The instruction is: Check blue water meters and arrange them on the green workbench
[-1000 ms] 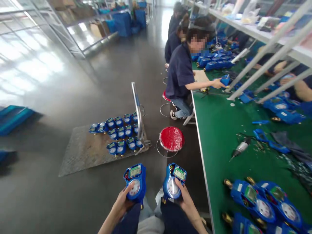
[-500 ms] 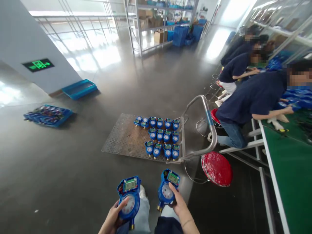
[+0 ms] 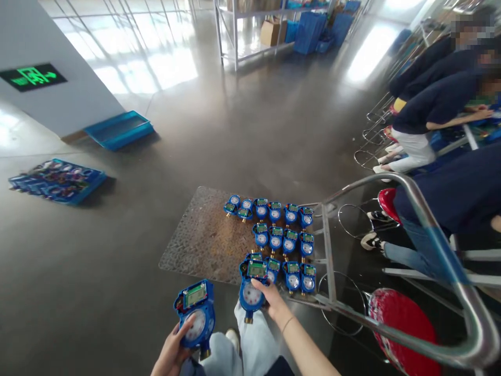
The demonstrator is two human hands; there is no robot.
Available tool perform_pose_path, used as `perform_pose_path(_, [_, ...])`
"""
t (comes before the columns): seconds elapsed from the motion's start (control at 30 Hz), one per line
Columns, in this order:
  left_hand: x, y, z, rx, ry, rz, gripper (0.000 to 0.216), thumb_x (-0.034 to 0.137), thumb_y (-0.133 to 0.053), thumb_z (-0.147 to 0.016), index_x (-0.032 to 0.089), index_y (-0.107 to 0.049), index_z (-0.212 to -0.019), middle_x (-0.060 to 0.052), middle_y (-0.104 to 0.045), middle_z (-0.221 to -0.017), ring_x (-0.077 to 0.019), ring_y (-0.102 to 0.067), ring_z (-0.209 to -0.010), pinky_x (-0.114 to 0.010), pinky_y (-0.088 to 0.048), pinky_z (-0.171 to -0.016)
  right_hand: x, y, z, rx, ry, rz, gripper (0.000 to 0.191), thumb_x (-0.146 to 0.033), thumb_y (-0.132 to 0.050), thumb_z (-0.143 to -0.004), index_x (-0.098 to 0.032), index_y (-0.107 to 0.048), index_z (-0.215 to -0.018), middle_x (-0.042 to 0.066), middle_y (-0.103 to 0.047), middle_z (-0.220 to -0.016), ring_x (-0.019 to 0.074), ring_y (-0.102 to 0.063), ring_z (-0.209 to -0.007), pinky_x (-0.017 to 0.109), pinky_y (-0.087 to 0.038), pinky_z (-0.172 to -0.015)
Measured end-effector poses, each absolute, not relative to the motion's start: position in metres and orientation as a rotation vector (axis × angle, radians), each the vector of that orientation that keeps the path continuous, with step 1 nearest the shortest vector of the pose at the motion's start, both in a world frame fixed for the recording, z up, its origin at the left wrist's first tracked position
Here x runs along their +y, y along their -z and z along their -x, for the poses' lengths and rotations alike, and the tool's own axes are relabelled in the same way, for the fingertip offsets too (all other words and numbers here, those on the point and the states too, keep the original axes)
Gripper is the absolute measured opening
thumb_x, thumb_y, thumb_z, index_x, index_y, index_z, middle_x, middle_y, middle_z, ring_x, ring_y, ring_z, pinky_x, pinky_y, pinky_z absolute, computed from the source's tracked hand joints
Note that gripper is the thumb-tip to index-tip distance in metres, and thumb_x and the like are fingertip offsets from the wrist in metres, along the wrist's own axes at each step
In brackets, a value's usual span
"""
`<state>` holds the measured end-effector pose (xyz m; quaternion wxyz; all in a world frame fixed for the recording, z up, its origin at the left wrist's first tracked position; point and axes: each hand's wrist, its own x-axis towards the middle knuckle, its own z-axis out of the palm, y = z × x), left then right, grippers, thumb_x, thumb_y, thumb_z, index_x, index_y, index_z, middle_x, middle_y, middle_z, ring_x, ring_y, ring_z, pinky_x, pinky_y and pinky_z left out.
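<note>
Meters (image 3: 205, 313), both held

My left hand (image 3: 178, 342) wrapped the left meter, thumb on its dial (image 3: 199, 329); my right hand (image 3: 274, 303) gripped the right meter (image 3: 250, 293), overlapping the cart (image 3: 207, 243) in view. I judged both stiff and weighty, their exposed displays (image 3: 194, 296) fragile, rounded sides best to grip. My underside fingers were hidden, units (image 3: 276, 237) behind partly covered, a red stool (image 3: 403, 326) cut off.
</note>
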<state>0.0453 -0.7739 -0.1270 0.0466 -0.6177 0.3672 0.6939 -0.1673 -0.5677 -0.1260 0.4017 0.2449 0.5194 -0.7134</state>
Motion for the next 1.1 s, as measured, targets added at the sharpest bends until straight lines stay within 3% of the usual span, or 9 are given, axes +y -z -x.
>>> perform_pose_path(0.17, [-0.833, 0.236, 0.037, 1.115, -2.180, 1.843, 0.049, 0.039, -0.079, -0.068, 0.019, -0.059, -0.107, -0.006, -0.071, -0.084, -0.0211, -0.069, -0.066, -0.030, -0.057, -0.057, -0.660, 0.234, 0.257, 1.412, 1.744, -0.512, 0.053, -0.032, -0.088, -0.053, -0.017, -0.065, -0.098, 0.006, -0.074, -0.090, 0.0254, -0.070, -0.084, 0.043, -0.057, -0.080])
perform_pose_path(0.4, [-0.919, 0.401, 0.158, 1.265, -2.147, 1.669, 0.040, 0.027, -0.076, -0.075, 0.014, -0.059, -0.109, -0.007, -0.070, -0.092, -0.0172, -0.068, -0.070, -0.029, -0.057, -0.060, -0.726, 0.414, 0.329, 1.515, 1.730, -0.493, 0.031, -0.020, -0.074, -0.079, -0.013, -0.063, -0.107, 0.006, -0.070, -0.100, 0.0183, -0.068, -0.088, 0.040, -0.057, -0.083])
perform_pose_path(0.53, [-0.949, 0.465, 0.210, 1.356, -2.146, 1.539, 0.034, 0.026, -0.070, -0.083, 0.014, -0.059, -0.113, -0.005, -0.068, -0.097, -0.0144, -0.066, -0.075, -0.027, -0.057, -0.062, -0.731, 0.477, 0.338, 1.501, 1.762, -0.526, 0.039, -0.024, -0.079, -0.072, -0.015, -0.063, -0.106, 0.005, -0.071, -0.103, 0.0197, -0.067, -0.095, 0.041, -0.055, -0.089])
perform_pose_path(0.67, [-0.960, 0.499, 0.245, 1.386, -2.181, 1.398, 0.033, 0.025, -0.068, -0.084, 0.014, -0.059, -0.114, -0.006, -0.066, -0.101, -0.0153, -0.065, -0.080, -0.030, -0.057, -0.068, -0.730, 0.505, 0.335, 1.463, 1.813, -0.577, 0.054, -0.032, -0.084, -0.059, -0.020, -0.063, -0.107, 0.003, -0.074, -0.101, 0.0206, -0.067, -0.100, 0.039, -0.052, -0.095])
perform_pose_path(1.1, [-0.954, 0.502, 0.271, 1.403, -2.175, 1.173, 0.048, 0.021, -0.073, -0.079, 0.015, -0.054, -0.123, -0.008, -0.065, -0.111, -0.0191, -0.065, -0.092, -0.038, -0.054, -0.083, -0.720, 0.500, 0.343, 1.356, 1.849, -0.579, 0.054, -0.032, -0.084, -0.059, -0.018, -0.063, -0.106, 0.006, -0.072, -0.110, 0.0243, -0.066, -0.105, 0.044, -0.050, -0.098])
